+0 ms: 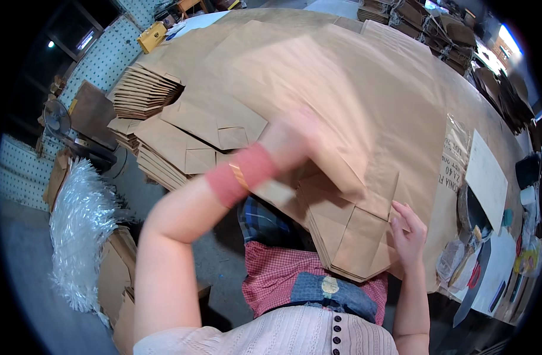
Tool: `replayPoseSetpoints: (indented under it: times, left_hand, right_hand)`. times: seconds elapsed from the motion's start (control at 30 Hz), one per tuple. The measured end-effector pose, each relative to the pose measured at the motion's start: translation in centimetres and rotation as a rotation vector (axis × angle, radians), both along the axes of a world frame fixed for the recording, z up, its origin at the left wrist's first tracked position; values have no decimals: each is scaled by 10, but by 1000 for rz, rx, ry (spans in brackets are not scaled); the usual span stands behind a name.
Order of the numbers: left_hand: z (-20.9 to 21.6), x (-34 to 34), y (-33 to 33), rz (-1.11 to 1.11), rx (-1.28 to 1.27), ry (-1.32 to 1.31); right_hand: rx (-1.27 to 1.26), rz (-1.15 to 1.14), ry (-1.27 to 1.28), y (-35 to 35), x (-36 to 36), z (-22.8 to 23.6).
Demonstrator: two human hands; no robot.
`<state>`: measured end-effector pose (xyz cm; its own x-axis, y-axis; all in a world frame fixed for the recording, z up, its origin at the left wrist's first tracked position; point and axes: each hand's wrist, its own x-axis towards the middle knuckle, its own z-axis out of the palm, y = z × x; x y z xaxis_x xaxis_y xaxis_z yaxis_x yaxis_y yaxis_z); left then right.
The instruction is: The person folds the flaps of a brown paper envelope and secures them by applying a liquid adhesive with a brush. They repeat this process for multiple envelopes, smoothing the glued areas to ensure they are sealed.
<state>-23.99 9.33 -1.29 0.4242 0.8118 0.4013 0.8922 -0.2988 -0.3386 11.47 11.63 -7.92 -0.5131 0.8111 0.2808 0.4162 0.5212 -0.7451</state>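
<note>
My left hand, smeared by motion, is over a brown paper bag that is blurred too; its fingers cannot be made out. A wristband and a thin bracelet circle that wrist. Nearest me lies a stack of flat brown paper bags with folded ends, overhanging the table edge above my lap. My right hand is beside the stack's right edge, fingers apart and fingertips close to the paper. More brown paper is spread under and beyond the blurred bag.
Fanned stacks of folded bags lie at the left of the table. A long blade, a white sheet and small tools lie at the right. On the left stand a fan and a bundle of shiny plastic strands. Tied bundles sit far right.
</note>
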Motion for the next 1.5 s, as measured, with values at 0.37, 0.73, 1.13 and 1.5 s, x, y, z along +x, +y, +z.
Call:
replayPoseSetpoints:
  times: [0.37,0.73,1.13,1.5]
  left_hand:
    - [-47,-287,-125,432,-228,-7]
    - [-13,-53,-81,239,-497,-511]
    - [-55,36,45,285,-1002,-662]
    - [-92,143,-44,-7,-603,-408]
  right_hand:
    - [-160,-138,125,8,-9,-48]
    - [-8,-181,-341,22,45,-16]
    - [-227,137,-634,91,26,4]
    - [164,367,-559,1,-22,-31]
